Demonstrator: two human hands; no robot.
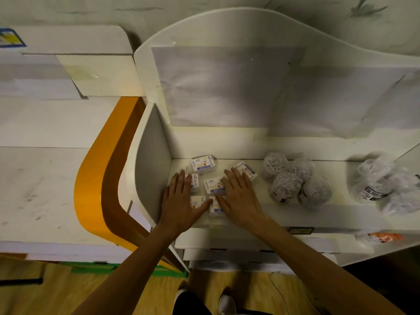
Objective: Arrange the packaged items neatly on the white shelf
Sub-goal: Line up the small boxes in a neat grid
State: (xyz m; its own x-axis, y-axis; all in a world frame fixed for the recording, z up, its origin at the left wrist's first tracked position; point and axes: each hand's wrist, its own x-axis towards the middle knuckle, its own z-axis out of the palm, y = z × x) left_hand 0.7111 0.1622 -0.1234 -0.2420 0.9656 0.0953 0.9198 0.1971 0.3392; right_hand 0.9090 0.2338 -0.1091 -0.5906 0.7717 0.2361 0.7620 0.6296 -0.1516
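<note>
White shelf (318, 214): small printed packets (203, 164) at left, netted bundles (293, 178) mid, clear bags (381, 185) right.

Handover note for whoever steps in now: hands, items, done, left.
Left hand: open, flat on the small boxes at the left end of the white shelf.
Right hand: open, flat on the same cluster from the right.
Small boxes: about six, bunched loosely at mixed angles near the shelf's side panel, not lined up.
Round bagged packs: four, clustered mid-shelf, untouched.
Clear bags: heaped at the right end.
Done: everything is on the shelf.
Left: square the boxes into rows, then tidy the round packs and bags.
</note>
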